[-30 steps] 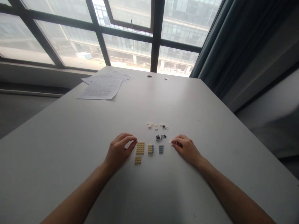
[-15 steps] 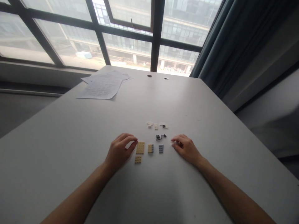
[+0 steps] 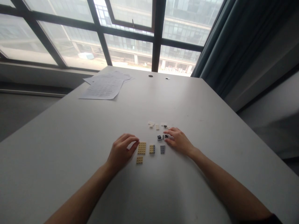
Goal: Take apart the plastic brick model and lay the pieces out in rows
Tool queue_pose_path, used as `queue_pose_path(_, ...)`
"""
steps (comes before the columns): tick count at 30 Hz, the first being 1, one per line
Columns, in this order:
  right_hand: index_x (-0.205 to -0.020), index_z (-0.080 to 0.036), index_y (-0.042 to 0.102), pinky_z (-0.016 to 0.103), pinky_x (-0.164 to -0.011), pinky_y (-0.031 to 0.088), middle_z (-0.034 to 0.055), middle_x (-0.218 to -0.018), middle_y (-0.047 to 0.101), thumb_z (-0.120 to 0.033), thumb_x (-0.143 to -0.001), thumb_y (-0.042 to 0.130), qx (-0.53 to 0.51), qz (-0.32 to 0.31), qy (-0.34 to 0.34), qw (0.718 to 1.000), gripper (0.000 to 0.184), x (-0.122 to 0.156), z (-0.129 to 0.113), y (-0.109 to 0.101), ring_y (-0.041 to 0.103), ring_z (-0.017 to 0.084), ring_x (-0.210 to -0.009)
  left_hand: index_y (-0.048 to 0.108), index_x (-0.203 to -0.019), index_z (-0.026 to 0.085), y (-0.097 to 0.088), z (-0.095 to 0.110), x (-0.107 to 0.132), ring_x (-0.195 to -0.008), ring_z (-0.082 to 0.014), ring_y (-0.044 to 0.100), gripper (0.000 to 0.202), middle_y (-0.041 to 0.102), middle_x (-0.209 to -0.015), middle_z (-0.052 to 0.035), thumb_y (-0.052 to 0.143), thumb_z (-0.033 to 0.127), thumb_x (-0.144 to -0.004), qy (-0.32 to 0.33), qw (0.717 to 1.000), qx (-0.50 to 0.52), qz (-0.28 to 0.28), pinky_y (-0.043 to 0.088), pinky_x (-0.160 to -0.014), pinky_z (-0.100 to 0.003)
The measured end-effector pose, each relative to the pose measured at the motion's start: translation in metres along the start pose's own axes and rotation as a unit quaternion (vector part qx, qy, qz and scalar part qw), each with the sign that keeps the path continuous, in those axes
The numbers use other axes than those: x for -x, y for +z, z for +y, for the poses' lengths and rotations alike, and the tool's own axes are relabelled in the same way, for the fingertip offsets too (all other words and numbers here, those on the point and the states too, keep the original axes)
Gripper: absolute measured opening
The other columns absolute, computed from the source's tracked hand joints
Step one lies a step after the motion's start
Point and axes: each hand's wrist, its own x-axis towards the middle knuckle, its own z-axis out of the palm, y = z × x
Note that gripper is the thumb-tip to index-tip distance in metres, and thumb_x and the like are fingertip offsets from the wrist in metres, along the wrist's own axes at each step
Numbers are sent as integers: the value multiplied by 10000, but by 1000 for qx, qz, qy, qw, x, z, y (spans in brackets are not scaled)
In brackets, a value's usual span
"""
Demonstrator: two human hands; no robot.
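Observation:
My left hand point(image 3: 123, 150) rests at the upper left corner of a large tan building-brick plate point(image 3: 141, 148). Its thumb and index fingertips come together there; whether anything small is between them is hidden. A smaller tan piece point(image 3: 139, 160) lies just below. To the right sit a tan-and-grey brick point(image 3: 152, 149) and a grey brick point(image 3: 162, 149). My right hand point(image 3: 178, 141) has thumb and index finger apart, around a small black piece point(image 3: 166, 136). Beside that lies a dark grey piece point(image 3: 159, 137).
Farther back are white pieces point(image 3: 151, 124), a small white studded plate point(image 3: 157, 127) and a black-and-white piece point(image 3: 165, 126). Printed papers point(image 3: 102, 87) lie at the far left of the white table point(image 3: 93, 124). A window and a dark curtain point(image 3: 215, 46) stand beyond.
My right hand has moved left from a small white piece at its fingertips to the dark pieces, its fingers opening wider. My left hand stays by the tan plate. The view has shifted slightly.

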Motion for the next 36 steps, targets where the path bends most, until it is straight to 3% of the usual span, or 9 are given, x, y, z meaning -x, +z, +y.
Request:
queue_pose_path(5, -998, -197, 690, 313, -856, 459, 64, -1014, 630, -174, -825, 647, 8, -22, -1, 1000, 180, -10, -6, 5, 586, 184, -921, 647, -863, 195, 1, -2, 1, -821, -154, 606, 78, 654, -866, -40, 569, 199, -864, 7, 1000, 2, -7, 518, -762, -286)
queue_pose_path(11, -980, -182, 673, 282, -807, 459, 55, -994, 619, -114, -827, 622, -22, -32, 10, 999, 175, -11, -5, 3, 589, 147, -822, 644, -862, 201, 0, -1, 1, -829, -154, 608, 75, 652, -869, -33, 569, 200, -862, 5, 1000, 1, -13, 527, -742, -273)
queue_pose_path(19, -922, -187, 649, 332, -829, 449, 51, -932, 625, -172, -799, 673, -22, 12, -21, 999, 126, -4, -14, 0, 557, 189, -900, 646, -853, 199, -1, 1, 0, -818, -155, 609, 99, 656, -864, -39, 551, 221, -875, 11, 1000, -4, -16, 532, -719, -277)
queue_pose_path(24, -927, -195, 647, 326, -805, 450, 30, -835, 630, -167, -780, 683, -9, -11, -88, 996, 154, -3, -23, 3, 555, 188, -850, 643, -861, 193, 0, -1, 1, -820, -155, 608, 77, 657, -867, -44, 567, 201, -866, 14, 1000, 4, -18, 516, -743, -278)
queue_pose_path(32, -939, -169, 639, 343, -858, 449, 71, -935, 660, -128, -781, 651, 43, -25, -104, 993, 164, -11, -19, 10, 569, 216, -938, 639, -865, 197, 2, -4, 3, -834, -163, 599, 70, 652, -872, -46, 569, 200, -868, 12, 1000, 5, -28, 495, -777, -295)
queue_pose_path(36, -930, -176, 637, 342, -827, 459, 65, -915, 662, -120, -779, 646, 45, 5, -82, 996, 162, -10, -17, 5, 575, 211, -900, 639, -862, 199, 2, -3, 2, -833, -161, 603, 69, 654, -870, -43, 570, 198, -868, 11, 999, 9, -29, 498, -776, -286)
